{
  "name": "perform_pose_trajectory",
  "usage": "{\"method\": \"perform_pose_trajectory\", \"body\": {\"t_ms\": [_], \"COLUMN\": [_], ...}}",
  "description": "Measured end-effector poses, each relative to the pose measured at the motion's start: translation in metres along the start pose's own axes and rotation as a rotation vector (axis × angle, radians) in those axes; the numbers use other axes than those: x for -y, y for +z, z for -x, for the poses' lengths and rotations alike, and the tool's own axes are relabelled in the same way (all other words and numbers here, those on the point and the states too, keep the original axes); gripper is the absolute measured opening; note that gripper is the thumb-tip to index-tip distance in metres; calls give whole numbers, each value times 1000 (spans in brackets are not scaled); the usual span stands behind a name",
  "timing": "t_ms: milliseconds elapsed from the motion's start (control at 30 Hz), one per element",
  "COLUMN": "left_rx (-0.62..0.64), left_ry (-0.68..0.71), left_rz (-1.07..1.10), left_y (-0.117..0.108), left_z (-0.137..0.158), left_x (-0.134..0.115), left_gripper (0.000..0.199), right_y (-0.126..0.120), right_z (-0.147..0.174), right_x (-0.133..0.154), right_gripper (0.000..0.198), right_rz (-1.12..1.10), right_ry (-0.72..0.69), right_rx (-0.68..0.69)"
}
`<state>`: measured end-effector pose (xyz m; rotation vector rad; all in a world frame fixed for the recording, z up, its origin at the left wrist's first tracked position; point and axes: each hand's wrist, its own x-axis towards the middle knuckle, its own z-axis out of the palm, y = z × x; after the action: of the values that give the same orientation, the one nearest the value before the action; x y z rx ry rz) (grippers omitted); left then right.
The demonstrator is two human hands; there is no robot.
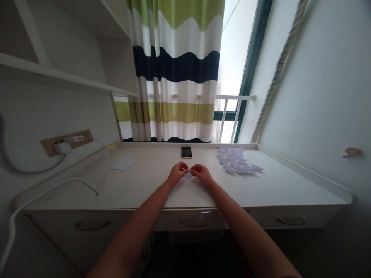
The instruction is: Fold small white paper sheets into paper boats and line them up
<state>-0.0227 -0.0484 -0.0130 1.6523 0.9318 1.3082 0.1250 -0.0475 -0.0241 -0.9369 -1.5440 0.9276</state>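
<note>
Between my two hands, just above the middle of the white desk, is a small piece of white paper (189,175). My left hand (177,173) pinches its left side, fingers curled. On the other side my right hand (202,173) is closed on the paper in the same way, the fingertips of both hands nearly meeting. Folds in the paper are too small to make out. To the right lies a large group of pointed, folded white paper pieces (236,160), set close together in rows. Some flat white paper (123,163) rests on the left of the desk.
A dark phone (186,152) lies beyond my hands near the desk's back edge. White cables (84,180) run from the wall socket (66,143) across the desk's left side. Shelves (72,79) overhang at upper left. A striped curtain (176,92) hangs behind the desk.
</note>
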Motion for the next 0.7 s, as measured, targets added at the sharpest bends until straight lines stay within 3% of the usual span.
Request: {"method": "perform_pose_trajectory", "body": {"t_ms": [267,500,700], "left_rx": [26,-22,8], "left_ry": [-82,-54,-82], "left_rz": [95,112,132], "left_y": [-2,-2,-2], "left_z": [-2,-3,-1], "left_x": [2,2,-1], "left_gripper": [29,25,31], "right_y": [-5,-5,-6], "right_z": [-2,1,3], "right_x": [4,8,12], "right_gripper": [21,26,25], "right_rz": [-43,-111,-197], "right_ry": [25,61,75], "right_rx": [-59,-56,-77]}}
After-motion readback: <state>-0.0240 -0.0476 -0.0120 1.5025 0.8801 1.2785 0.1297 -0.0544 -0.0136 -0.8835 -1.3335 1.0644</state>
